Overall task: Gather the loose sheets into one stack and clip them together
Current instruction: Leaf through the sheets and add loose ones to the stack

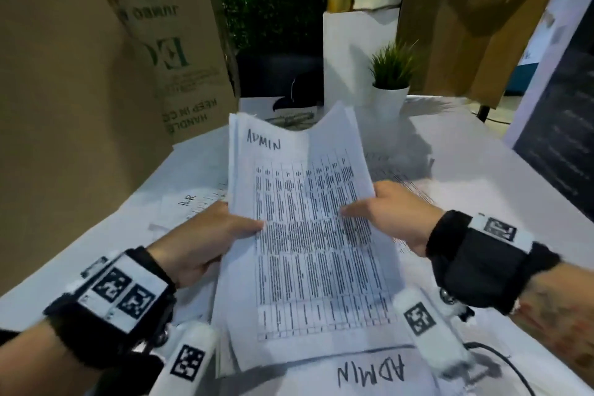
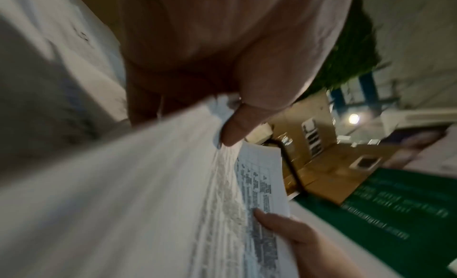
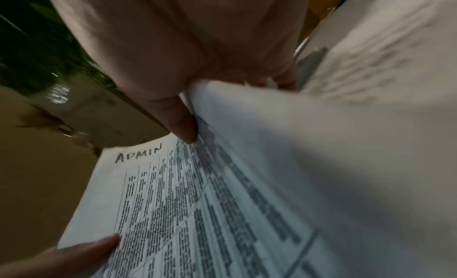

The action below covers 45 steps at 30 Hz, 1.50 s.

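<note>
A stack of printed table sheets point(image 1: 305, 219), its top page headed ADMIN, is held up over the table between both hands. My left hand point(image 1: 221, 235) pinches the stack's left edge, thumb on top. My right hand point(image 1: 385, 209) pinches the right edge the same way. In the left wrist view the thumb point(image 2: 237, 129) presses on the sheet stack point(image 2: 173, 194). The right wrist view has the thumb point(image 3: 183, 124) on the ADMIN page point(image 3: 185, 204). No clip shows in any view.
More loose sheets lie on the white table point(image 1: 482, 186): one marked H.R. point(image 1: 189, 202) at left, another ADMIN sheet point(image 1: 369, 373) near the front edge. Cardboard boxes point(image 1: 80, 90) stand at left, a potted plant point(image 1: 390, 83) behind, a dark board point(image 1: 565, 138) at right.
</note>
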{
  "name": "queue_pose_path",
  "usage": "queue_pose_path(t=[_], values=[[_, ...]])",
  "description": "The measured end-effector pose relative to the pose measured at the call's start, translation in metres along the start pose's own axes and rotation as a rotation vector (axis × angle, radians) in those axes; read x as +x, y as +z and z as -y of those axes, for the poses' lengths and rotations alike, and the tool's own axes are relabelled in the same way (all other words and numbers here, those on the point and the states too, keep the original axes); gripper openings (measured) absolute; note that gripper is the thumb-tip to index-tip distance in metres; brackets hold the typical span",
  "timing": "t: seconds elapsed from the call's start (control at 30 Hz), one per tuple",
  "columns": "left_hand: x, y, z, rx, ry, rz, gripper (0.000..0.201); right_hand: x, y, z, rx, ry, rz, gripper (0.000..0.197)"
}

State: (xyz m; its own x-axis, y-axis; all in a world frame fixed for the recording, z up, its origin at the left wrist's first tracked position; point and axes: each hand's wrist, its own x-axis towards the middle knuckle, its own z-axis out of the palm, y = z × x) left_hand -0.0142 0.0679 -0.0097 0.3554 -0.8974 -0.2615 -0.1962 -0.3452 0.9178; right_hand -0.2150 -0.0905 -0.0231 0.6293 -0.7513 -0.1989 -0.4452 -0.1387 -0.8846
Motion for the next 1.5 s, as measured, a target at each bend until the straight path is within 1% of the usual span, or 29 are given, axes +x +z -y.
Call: queue_pose_path(t=[0.07,0.17,0.3,0.33,0.47,0.53,0.6,0.67,0.73,0.8,0.87,0.9,0.93,0.97,1.0,1.03,1.07,1.1,1.13,1.17,1.2,1.23,1.27,1.3,1.33,1.4,1.43,1.47,1.5], values=[[0.005,0.006,0.016,0.071,-0.05,-0.055,0.026,-0.003,0.007,-0.011,0.032,0.043,0.029,0.029],[0.008,0.014,0.029,0.072,-0.09,-0.094,0.026,-0.002,0.016,-0.021,0.09,0.049,0.01,0.027],[0.007,0.019,0.036,-0.005,-0.044,-0.145,0.027,-0.001,0.017,-0.027,0.205,0.027,-0.087,0.031],[0.007,0.02,0.037,-0.026,-0.03,-0.164,0.025,-0.001,0.016,-0.029,0.227,0.019,-0.106,0.029],[0.002,0.023,0.038,-0.141,0.046,-0.337,0.018,-0.002,0.013,-0.027,0.326,-0.031,-0.141,0.021],[-0.004,0.023,0.032,-0.214,0.108,-0.405,0.019,-0.005,0.009,-0.018,0.347,-0.104,-0.17,0.022],[-0.01,0.022,0.018,-0.311,0.19,-0.413,0.021,-0.007,0.001,-0.003,0.344,-0.215,-0.22,0.018],[-0.015,0.02,-0.004,-0.324,0.333,-0.457,0.022,-0.014,-0.008,0.021,0.351,-0.353,-0.259,0.022],[-0.019,0.015,-0.029,-0.283,0.544,-0.549,0.026,-0.022,-0.019,0.046,0.349,-0.518,-0.291,0.033],[-0.022,0.011,-0.051,-0.207,0.75,-0.662,0.034,-0.03,-0.029,0.067,0.357,-0.718,-0.316,0.049],[-0.023,0.012,-0.06,-0.153,0.888,-0.738,0.038,-0.032,-0.038,0.074,0.407,-0.875,-0.341,0.07],[-0.024,0.014,-0.06,-0.14,0.925,-0.765,0.043,-0.03,-0.039,0.073,0.437,-0.904,-0.344,0.079],[-0.022,0.015,-0.054,-0.114,0.935,-0.79,0.052,-0.03,-0.038,0.069,0.458,-0.89,-0.342,0.08],[-0.018,0.017,-0.046,-0.083,0.911,-0.801,0.063,-0.03,-0.035,0.062,0.459,-0.83,-0.35,0.073],[-0.014,0.019,-0.037,-0.063,0.863,-0.805,0.077,-0.029,-0.03,0.053,0.437,-0.74,-0.349,0.06],[-0.012,0.023,-0.029,-0.072,0.812,-0.771,0.087,-0.027,-0.024,0.041,0.4,-0.646,-0.342,0.047],[-0.01,0.026,-0.019,-0.109,0.758,-0.696,0.09,-0.026,-0.018,0.029,0.351,-0.564,-0.33,0.036],[-0.009,0.029,-0.011,-0.142,0.691,-0.609,0.082,-0.022,-0.014,0.018,0.299,-0.485,-0.323,0.029],[-0.007,0.031,-0.006,-0.139,0.625,-0.54,0.065,-0.02,-0.011,0.01,0.26,-0.418,-0.319,0.025],[-0.007,0.033,-0.004,-0.088,0.568,-0.516,0.041,-0.017,-0.009,0.007,0.234,-0.385,-0.314,0.026],[-0.006,0.033,-0.004,-0.024,0.534,-0.522,0.021,-0.016,-0.011,0.008,0.225,-0.378,-0.306,0.022],[-0.007,0.034,-0.008,0.009,0.537,-0.521,0.013,-0.015,-0.015,0.011,0.221,-0.388,-0.295,0.014],[-0.004,0.033,-0.011,0.024,0.546,-0.513,0.013,-0.014,-0.023,0.016,0.208,-0.4,-0.274,0.009],[-0.001,0.034,-0.018,-0.02,0.541,-0.462,0.013,-0.013,-0.032,0.02,0.201,-0.398,-0.239,0.01],[0.002,0.037,-0.024,-0.092,0.504,-0.38,0.011,-0.01,-0.043,0.023,0.208,-0.367,-0.197,0.012],[0.017,0.048,-0.029,-0.227,0.339,-0.176,0.011,-0.001,-0.063,0.018,0.233,-0.231,-0.103,0.016],[0.025,0.056,-0.029,-0.228,0.267,-0.091,0.011,0.002,-0.071,0.012,0.195,-0.149,-0.081,0.016],[0.035,0.068,-0.028,-0.182,0.194,-0.016,0.01,0.006,-0.077,0.003,0.089,-0.079,-0.085,0.013],[0.044,0.079,-0.025,-0.134,0.112,0.049,0.023,0.009,-0.083,-0.009,-0.048,-0.024,-0.101,0.006]])
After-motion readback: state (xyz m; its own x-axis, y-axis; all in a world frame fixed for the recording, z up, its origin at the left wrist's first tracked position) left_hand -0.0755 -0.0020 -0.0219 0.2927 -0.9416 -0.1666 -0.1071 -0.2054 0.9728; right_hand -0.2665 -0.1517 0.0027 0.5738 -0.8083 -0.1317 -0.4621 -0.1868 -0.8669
